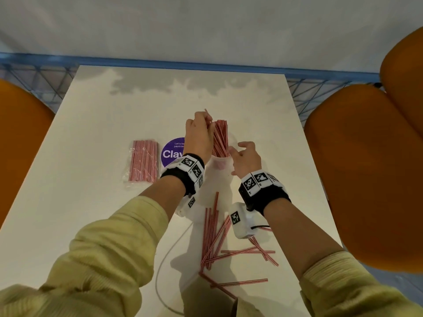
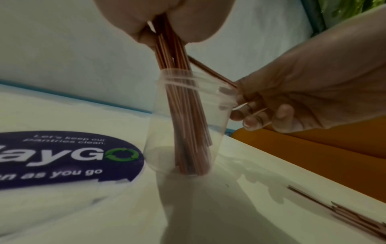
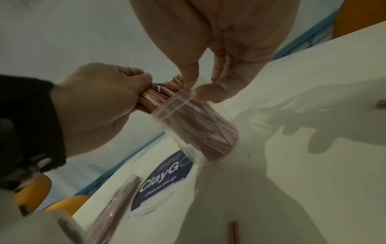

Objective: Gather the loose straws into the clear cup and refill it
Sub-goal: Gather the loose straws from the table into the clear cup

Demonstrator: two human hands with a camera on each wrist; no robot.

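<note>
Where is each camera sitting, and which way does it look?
Head: worn on the head, looking down at the white table; both hands, wristbands and yellow-green sleeves show.
Left wrist: under the left hand, looking along it at the clear plastic cup of red-striped straws; the right hand is beside the rim.
Right wrist: under the right hand, whose fingers touch the rim; the left hand grips the straw bunch.
All three share the cup and the round purple sticker.
</note>
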